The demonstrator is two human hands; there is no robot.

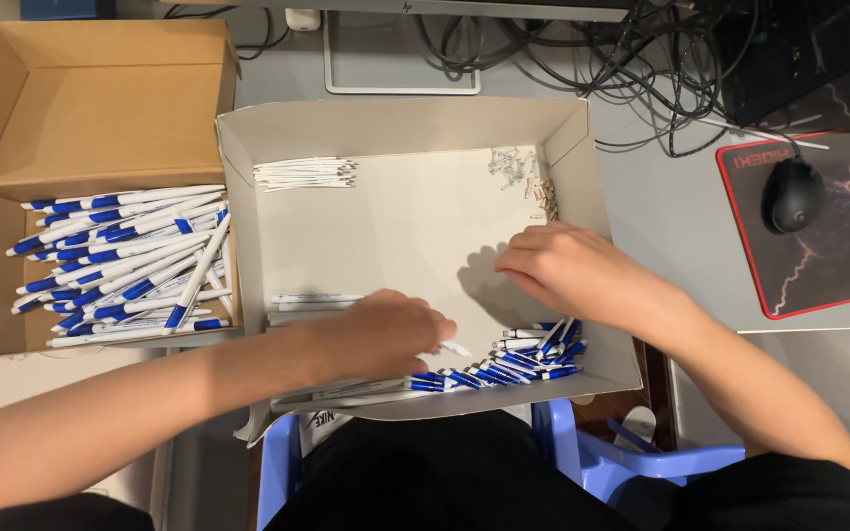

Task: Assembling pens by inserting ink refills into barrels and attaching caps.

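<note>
Pinched in the fingertips of the left hand (386, 329) is a thin white pen part (453, 348), its tip poking out to the right just above the near wall of a shallow white cardboard tray (400, 123). That hand reaches in from the lower left, forearm across the tray's near corner, and covers part of a row of white pen barrels (312, 298) lying lengthwise on the tray floor. The right hand (568, 270) comes in from the lower right and rests knuckles up on the tray floor, fingers curled downward; whether they grip anything I cannot tell, since the fingertips are hidden beneath the hand. Just below it, heaped in the tray's near right corner, lies a pile of blue and white pen pieces (523, 364). Toward the far wall sit a neat bundle of thin white refills (304, 174) on the left and a scatter of small pale springs and bits (525, 177) on the right. Left of the tray, touching its side, an open brown cardboard box (100, 98) holds a heap of finished blue and white pens (125, 261). On the right of the desk, well apart, a black mouse (791, 194) sits on a dark mouse pad (828, 275) edged in red.
</note>
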